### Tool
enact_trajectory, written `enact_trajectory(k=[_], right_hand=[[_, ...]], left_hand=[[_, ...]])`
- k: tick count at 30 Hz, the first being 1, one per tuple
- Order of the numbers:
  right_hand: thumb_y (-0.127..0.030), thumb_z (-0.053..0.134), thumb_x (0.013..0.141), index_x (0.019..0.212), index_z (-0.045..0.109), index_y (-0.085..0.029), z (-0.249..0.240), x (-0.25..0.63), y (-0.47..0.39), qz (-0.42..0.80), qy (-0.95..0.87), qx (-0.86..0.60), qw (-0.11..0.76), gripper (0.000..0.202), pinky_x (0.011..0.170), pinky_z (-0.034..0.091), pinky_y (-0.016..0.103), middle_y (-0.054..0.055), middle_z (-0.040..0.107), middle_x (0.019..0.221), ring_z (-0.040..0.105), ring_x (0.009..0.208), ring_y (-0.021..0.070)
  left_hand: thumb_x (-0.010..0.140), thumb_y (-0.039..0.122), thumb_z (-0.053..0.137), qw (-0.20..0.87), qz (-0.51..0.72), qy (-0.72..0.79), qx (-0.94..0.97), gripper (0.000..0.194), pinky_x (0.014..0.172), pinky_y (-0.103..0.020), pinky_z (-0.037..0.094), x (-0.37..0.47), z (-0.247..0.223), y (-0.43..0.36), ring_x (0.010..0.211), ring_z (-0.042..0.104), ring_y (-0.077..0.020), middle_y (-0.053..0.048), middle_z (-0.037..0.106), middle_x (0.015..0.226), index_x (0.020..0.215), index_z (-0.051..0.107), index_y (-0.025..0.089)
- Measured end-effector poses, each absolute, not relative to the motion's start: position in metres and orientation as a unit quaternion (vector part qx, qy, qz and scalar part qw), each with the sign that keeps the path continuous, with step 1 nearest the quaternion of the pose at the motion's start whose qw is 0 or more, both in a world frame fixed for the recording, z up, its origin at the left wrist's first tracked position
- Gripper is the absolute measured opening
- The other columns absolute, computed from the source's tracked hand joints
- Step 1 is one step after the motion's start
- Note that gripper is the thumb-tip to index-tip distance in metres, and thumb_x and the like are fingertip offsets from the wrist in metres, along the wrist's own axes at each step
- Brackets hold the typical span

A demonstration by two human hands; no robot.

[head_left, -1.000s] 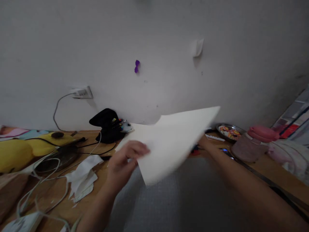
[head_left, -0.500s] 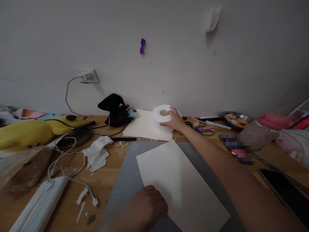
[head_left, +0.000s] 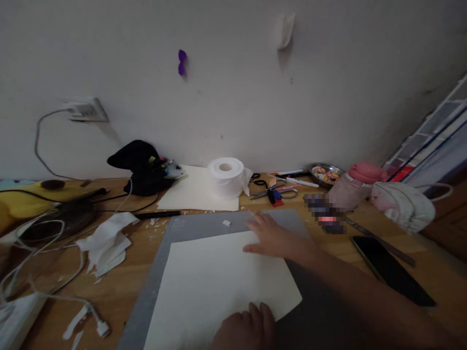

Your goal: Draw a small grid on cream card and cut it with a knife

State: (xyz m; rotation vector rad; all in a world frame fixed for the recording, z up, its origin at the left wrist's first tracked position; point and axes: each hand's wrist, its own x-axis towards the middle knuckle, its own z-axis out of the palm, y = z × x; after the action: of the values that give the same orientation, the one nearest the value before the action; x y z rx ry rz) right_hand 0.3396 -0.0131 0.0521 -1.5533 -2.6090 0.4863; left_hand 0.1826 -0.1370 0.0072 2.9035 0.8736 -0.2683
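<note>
A cream sheet of paper (head_left: 215, 287) lies on the grey mat (head_left: 292, 226). My right hand (head_left: 268, 236) is over the sheet's upper right edge, its fingers spread and nothing in them. At the bottom, my left hand (head_left: 248, 328) rests on the sheet's lower part with the fingers curled; whether they pinch anything is hidden. The white paper roll (head_left: 226, 177) stands upright behind the mat, on more cream paper (head_left: 182, 194), with a loose end hanging at its right. A small white scrap (head_left: 226, 223) lies on the mat near the sheet's top edge.
Scissors (head_left: 288, 194), pens (head_left: 302, 181) and a metal dish (head_left: 326, 174) are at the back right. A phone (head_left: 394, 270), metal ruler (head_left: 381, 240) and pink bottle (head_left: 352, 187) sit right. Left are a black pouch (head_left: 146, 167), crumpled tissue (head_left: 109, 243), cables and a power strip (head_left: 22, 316).
My right hand has let go of the paper roll and come down to the sheet. The sheet has turned and shifted left. The view has swung to the right.
</note>
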Motion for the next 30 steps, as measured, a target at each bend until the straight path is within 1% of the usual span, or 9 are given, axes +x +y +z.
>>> enact_trajectory(k=[6,8,10,11,13,15,17,23,30], right_hand=[[-0.068,0.038,0.077,0.139,0.029,-0.014,0.023,0.378,-0.067,0.221,-0.822,-0.525,-0.011,0.083,0.108,0.012,0.053,0.019,0.015,0.147,0.011,0.136,0.0319],[-0.064,0.033,0.082,0.14,0.028,-0.017,0.014,0.384,-0.07,0.213,-0.827,-0.521,-0.002,0.075,0.109,0.01,0.052,0.015,0.014,0.148,0.01,0.137,0.0289],[-0.057,0.031,0.087,0.139,0.03,-0.02,0.007,0.387,-0.07,0.188,-0.833,-0.519,0.022,0.064,0.109,0.011,0.051,0.012,0.017,0.148,0.011,0.137,0.0264],[-0.052,0.031,0.089,0.139,0.032,-0.021,0.004,0.388,-0.071,0.175,-0.835,-0.521,0.031,0.059,0.109,0.012,0.051,0.011,0.019,0.148,0.012,0.137,0.0256],[-0.045,0.028,0.091,0.138,0.033,-0.022,0.0,0.388,-0.071,0.153,-0.839,-0.521,0.043,0.052,0.109,0.014,0.05,0.01,0.021,0.147,0.013,0.137,0.0244],[-0.042,0.026,0.092,0.139,0.03,-0.023,0.0,0.389,-0.071,0.146,-0.845,-0.511,0.052,0.051,0.109,0.015,0.049,0.009,0.02,0.148,0.013,0.137,0.0235],[-0.045,0.027,0.092,0.14,0.028,-0.025,0.003,0.39,-0.069,0.152,-0.851,-0.499,0.057,0.052,0.109,0.016,0.049,0.008,0.019,0.148,0.015,0.136,0.0234],[-0.049,0.03,0.09,0.139,0.032,-0.022,0.01,0.393,-0.059,0.173,-0.863,-0.473,0.051,0.056,0.111,0.014,0.045,0.008,0.02,0.148,0.014,0.137,0.0219],[-0.053,0.023,0.09,0.14,0.029,-0.018,0.018,0.385,-0.053,0.177,-0.848,-0.499,0.014,0.061,0.111,0.015,0.045,0.009,0.017,0.148,0.013,0.137,0.0224]], left_hand=[[0.084,0.013,0.045,0.037,-0.074,0.252,0.964,0.038,0.055,-0.032,0.05,0.226,0.016,-0.128,0.077,0.066,-0.0302,-0.026,0.064,0.094,0.121,0.05,0.002],[0.085,0.025,0.049,0.076,-0.095,0.265,0.957,0.037,0.053,-0.033,0.049,0.233,0.027,-0.121,0.071,0.065,-0.0291,-0.021,0.067,0.082,0.115,0.055,0.004],[0.08,0.048,0.054,0.131,-0.101,0.288,0.943,0.049,0.057,-0.039,0.05,0.233,0.037,-0.11,0.07,0.064,-0.0311,-0.019,0.067,0.08,0.103,0.062,0.006],[0.08,0.054,0.051,0.149,-0.085,0.3,0.938,0.053,0.062,-0.041,0.051,0.23,0.04,-0.103,0.074,0.064,-0.0311,-0.018,0.067,0.086,0.102,0.062,0.008],[0.085,0.046,0.047,0.154,-0.034,0.342,0.926,0.042,0.079,-0.043,0.049,0.218,0.04,-0.085,0.095,0.061,-0.0293,-0.016,0.063,0.107,0.109,0.06,0.014],[0.084,0.048,0.048,0.108,0.02,0.373,0.921,0.053,0.095,-0.048,0.039,0.202,0.033,-0.065,0.119,0.045,-0.0315,-0.016,0.046,0.132,0.128,0.047,0.018],[0.083,0.054,0.046,0.071,0.033,0.393,0.916,0.062,0.102,-0.052,0.03,0.186,0.02,-0.049,0.129,0.03,-0.0344,-0.015,0.031,0.142,0.135,0.038,0.022],[0.082,0.066,0.032,0.1,-0.02,0.427,0.898,0.07,0.102,-0.058,0.023,0.163,-0.004,-0.03,0.134,0.011,-0.0378,-0.013,0.014,0.147,0.14,0.022,0.028],[0.082,0.063,0.038,0.127,-0.019,0.444,0.887,0.071,0.101,-0.062,0.017,0.167,-0.002,-0.033,0.134,0.008,-0.0383,-0.013,0.011,0.147,0.14,0.02,0.029]])
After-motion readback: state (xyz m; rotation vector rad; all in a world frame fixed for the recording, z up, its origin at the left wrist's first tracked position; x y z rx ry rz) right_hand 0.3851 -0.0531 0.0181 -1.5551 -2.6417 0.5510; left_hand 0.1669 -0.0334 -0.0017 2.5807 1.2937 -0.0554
